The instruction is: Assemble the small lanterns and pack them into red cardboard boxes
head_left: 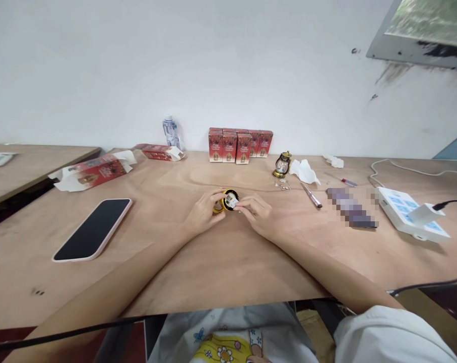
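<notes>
My left hand is closed around a small gold-and-black lantern, tipped so that its round base faces me. At the base's dark opening, my right hand pinches a small white piece with dark printed marks. Whether that piece is seated in the base or only held against it I cannot tell. The lantern's far side is hidden by my left fingers. Another gold-and-black lantern stands upright farther back on the right, with small metal bits lying in front of it.
Several red boxes stand against the wall, near a plastic bottle. Opened red boxes lie at left behind a phone. On the right are crumpled tissue, a pen-like tool, a screwdriver and a white power strip.
</notes>
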`<state>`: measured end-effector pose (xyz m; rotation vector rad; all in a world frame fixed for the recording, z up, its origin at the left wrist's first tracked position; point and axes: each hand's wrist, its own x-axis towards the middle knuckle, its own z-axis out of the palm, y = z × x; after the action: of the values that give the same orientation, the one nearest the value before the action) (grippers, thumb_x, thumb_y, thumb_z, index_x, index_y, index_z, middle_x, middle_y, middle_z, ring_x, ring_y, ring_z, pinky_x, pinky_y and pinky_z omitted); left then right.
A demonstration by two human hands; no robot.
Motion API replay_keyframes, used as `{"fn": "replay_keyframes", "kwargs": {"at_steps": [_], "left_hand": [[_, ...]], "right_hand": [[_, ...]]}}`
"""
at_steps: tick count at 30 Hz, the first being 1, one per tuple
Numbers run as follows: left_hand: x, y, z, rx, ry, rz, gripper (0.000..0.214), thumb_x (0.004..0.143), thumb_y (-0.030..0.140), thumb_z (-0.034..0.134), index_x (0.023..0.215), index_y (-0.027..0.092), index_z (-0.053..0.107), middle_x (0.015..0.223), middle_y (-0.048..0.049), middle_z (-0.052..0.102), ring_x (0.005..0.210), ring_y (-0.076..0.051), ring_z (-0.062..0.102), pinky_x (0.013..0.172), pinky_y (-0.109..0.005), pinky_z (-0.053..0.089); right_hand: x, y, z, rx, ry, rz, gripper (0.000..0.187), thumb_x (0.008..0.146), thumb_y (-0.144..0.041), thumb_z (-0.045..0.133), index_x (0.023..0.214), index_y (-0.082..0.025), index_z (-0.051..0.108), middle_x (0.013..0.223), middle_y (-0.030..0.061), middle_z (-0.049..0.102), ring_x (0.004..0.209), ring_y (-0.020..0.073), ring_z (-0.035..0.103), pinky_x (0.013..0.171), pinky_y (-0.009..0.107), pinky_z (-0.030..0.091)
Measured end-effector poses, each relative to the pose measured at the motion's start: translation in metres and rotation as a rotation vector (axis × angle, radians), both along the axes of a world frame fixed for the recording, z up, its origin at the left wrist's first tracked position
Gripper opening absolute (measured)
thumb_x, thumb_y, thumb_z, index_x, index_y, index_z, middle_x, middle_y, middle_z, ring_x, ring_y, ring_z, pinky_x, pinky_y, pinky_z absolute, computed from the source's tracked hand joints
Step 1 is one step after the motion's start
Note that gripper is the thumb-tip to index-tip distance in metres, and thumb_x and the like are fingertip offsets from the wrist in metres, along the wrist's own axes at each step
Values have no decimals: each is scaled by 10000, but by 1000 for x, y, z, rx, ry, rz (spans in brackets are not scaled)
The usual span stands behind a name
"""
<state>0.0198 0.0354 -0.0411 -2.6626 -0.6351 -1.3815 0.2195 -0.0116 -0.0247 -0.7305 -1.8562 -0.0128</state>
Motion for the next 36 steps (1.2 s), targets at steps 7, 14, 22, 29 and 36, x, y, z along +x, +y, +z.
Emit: {"fn": "replay_keyframes", "kwargs": {"at_steps": [7,14,22,29,36], "left_hand": [[0,-1,1,13,10,-6,444,788,181,577,1192,207,397,1209,-128,553,1167,-233,547,928,-416,497],[1,-3,2,-26,35,-65,461,792,166,574,1208,217,383,1239,-141,537,1179,-238,537,933,-428,493],[-1,-2,2,-58,63,-105,496,796,156,577,1236,237,361,1255,-135,520,1190,-238,525,947,-446,485],[-4,-2,3,42,134,-91,457,810,163,557,1229,254,401,1249,-129,520,1213,-256,504,932,-445,494],[-2,-5,6,118,216,-68,406,811,131,541,1188,260,462,1243,-111,527,1236,-252,480,930,-421,503]], "right_hand": [[-3,-5,1,-16,27,9,91,879,-240,550,847,-226,634,793,37,675,771,150,639,696,295,525],[-2,-4,1,-49,-13,1,87,879,-229,551,864,-224,637,810,39,669,794,151,636,712,292,526],[-2,-6,2,-54,-42,-42,111,874,-243,560,822,-230,656,856,47,645,810,150,618,737,303,520],[-6,8,-5,-505,333,128,445,677,-400,748,1027,-220,541,1071,76,638,1012,191,617,871,361,519],[-4,13,-3,-842,481,381,435,574,-397,802,887,-208,564,942,25,677,890,152,640,856,331,511]]}}
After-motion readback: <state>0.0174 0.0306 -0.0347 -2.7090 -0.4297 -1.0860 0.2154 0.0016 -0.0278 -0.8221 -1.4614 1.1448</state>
